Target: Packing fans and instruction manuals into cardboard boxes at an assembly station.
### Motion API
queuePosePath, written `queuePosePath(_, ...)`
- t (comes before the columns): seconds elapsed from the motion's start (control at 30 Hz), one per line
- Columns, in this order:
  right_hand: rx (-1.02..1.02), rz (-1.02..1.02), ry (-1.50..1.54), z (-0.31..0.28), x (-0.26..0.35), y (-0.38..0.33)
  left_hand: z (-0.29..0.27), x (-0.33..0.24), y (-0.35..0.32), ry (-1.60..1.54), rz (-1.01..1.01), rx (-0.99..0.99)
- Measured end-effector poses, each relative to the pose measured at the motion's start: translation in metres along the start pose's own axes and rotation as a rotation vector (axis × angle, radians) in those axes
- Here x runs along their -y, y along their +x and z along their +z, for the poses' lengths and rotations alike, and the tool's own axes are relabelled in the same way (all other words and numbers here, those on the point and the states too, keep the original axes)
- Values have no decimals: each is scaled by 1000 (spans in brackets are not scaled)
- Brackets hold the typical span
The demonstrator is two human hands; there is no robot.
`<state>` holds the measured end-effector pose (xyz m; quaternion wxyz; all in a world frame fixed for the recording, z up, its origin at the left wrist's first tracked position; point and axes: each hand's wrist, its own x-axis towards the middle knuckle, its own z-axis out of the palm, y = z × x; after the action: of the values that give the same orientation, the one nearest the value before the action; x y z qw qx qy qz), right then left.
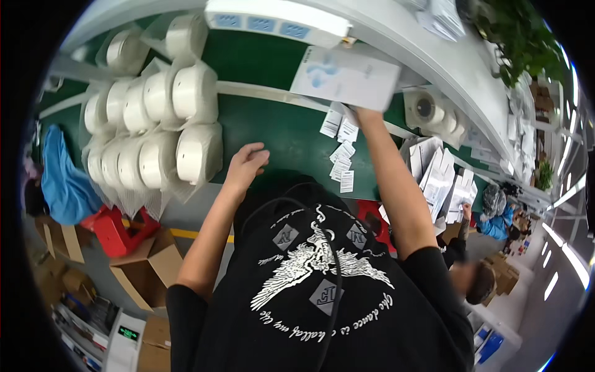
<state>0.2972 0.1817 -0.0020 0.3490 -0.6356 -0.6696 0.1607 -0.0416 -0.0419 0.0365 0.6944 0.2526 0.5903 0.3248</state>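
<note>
My left hand [248,164] hovers at the near edge of the green table [266,133], its fingers apart and nothing in them. My right hand [369,116] reaches to the lower edge of a flat white box [347,77] with a pale blue design. Its fingers are hidden there, so whether they grip anything does not show. Several small white printed labels [342,152] run in a crooked chain from beside that hand toward the table's near edge. To the left of my left hand, white rolls [197,158] stand stacked in clear bubble wrap.
A white power strip [276,25] runs along the far side. More wrapped rolls [434,115] and white paper packets [437,177] are to the right. Red stools [127,229] and open cardboard boxes [149,266] stand at the lower left. A co-worker [462,266] is at the right.
</note>
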Motion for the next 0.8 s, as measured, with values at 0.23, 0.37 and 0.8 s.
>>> queuePosePath(0.23, 108, 257, -321, 47, 119, 97, -24, 59, -25, 234, 43, -105)
queuePosePath(0.37, 95, 60, -229, 11, 113, 84, -27, 85, -33, 288, -1, -97)
queuePosePath(0.8, -757, 567, -283, -355, -332, -27, 237, -37, 71, 582, 58, 405)
